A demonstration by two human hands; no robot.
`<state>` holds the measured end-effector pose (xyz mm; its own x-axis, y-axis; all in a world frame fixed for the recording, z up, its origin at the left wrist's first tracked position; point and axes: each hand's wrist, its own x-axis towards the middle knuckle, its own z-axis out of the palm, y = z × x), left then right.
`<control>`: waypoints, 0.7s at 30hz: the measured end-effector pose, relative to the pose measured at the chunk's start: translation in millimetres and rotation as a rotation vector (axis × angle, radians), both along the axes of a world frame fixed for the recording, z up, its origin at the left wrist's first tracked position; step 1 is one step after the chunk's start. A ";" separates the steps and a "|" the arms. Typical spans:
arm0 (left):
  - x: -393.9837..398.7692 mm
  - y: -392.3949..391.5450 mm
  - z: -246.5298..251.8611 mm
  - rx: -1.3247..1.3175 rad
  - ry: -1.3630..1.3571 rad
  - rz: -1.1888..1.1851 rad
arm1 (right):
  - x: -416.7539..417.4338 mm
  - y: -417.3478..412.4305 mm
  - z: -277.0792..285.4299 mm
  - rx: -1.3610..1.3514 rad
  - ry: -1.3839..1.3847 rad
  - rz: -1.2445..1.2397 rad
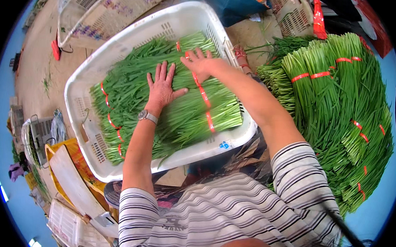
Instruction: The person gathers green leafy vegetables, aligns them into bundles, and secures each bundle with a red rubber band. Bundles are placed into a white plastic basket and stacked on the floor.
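Observation:
Before me stands a white plastic crate with slotted walls. Bundles of green garlic chives lie in it in rows, tied with red tape. Some bundles have their pale cut ends to the right, others to the left. My left hand, with a watch on its wrist, rests flat on the leaves near the middle, fingers spread. Farther right, my right hand lies on the chives beside the red tape, fingers apart. Neither hand grips a bundle.
A tall pile of tied chives stands at my right. Another white crate is beyond mine. At the left are a yellow crate with a pale board across it and more white crates. A blue bag lies at the top.

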<state>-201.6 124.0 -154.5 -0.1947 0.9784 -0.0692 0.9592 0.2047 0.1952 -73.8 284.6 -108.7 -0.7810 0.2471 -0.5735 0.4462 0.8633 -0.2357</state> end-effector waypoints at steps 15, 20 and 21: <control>72.5 -26.6 12.1 -0.073 0.024 -0.112 | 239.6 -121.2 125.5 0.296 1.085 -0.499; 90.0 -27.5 39.6 -0.166 0.027 -0.042 | 388.9 -93.0 175.7 1.037 0.790 -0.882; 92.2 -33.7 42.0 -0.141 -0.042 -0.037 | 423.3 -88.1 181.5 1.142 0.707 -0.973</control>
<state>-109.4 90.3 -112.5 -0.1525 0.9649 -0.2137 0.9582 0.1973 0.2072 349.5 196.5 72.8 -0.1024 0.7838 0.6125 0.9745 0.2026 -0.0963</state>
